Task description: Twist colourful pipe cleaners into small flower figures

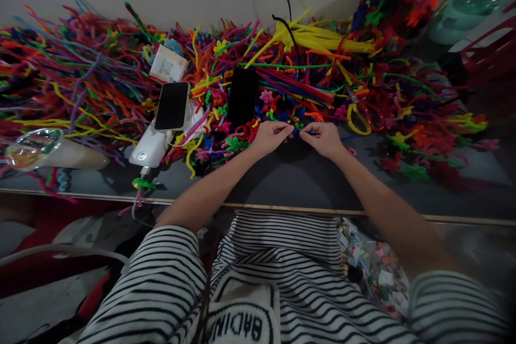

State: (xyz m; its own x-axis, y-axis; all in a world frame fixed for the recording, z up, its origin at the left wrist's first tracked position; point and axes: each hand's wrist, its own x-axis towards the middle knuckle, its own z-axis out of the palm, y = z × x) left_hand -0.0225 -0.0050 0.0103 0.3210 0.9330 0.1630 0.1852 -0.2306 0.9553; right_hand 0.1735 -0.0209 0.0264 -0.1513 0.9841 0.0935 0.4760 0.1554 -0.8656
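Over the near middle of the dark table, my left hand and my right hand come close together, both with fingers pinched. Between the fingertips is a small blue pipe cleaner, partly bent, with both hands closed on it. A straight blue length shows to the right of my right hand; whether it is the same piece I cannot tell. Just beyond the fingers lie small pipe-cleaner flowers, among them a pink flower. A black phone lies behind my left hand.
Heaped pipe cleaners cover the back of the table. Scissors with yellow and red handles lie right. On the left are a second phone, a white power bank with a cable, and a tipped plastic cup.
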